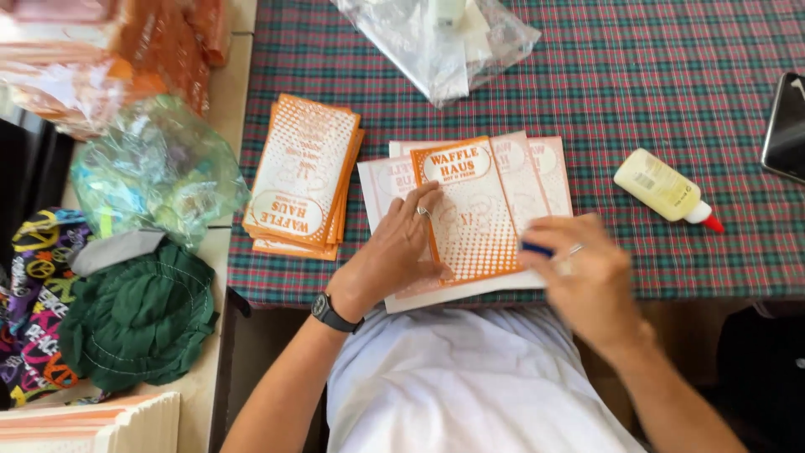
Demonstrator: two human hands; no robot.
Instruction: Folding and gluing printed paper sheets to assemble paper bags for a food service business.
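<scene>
A plaid-covered table (637,101) carried the work, with a paler surface (220,252) butting against its left edge. At the table's far edge lay a clear plastic bag (444,46) with white items inside, too blurred to tell apart. On the paler surface, a crumpled greenish bag (155,172) held bright bits of something unclear, orange-tinted bags (126,50) sat beyond it, and a green hat (138,319) lay nearer.

A stack (303,176) of orange-and-white paper bags lay on the table's left part. Just right of it, more such bags were fanned out flat and overlapping, a bright orange one, the top bag (465,214), uppermost at the near edge.

The left hand (394,252) lay flat on the fan, fingers spread, its grip pressing the top bag's left edge. The right hand (583,277), blurred, hovered over the fan's right edge with its grip pinched on a small dark blue object (537,249).

A glue bottle (667,189) lay on its side well to the right, and a dark phone (788,126) sat at the far right edge.
</scene>
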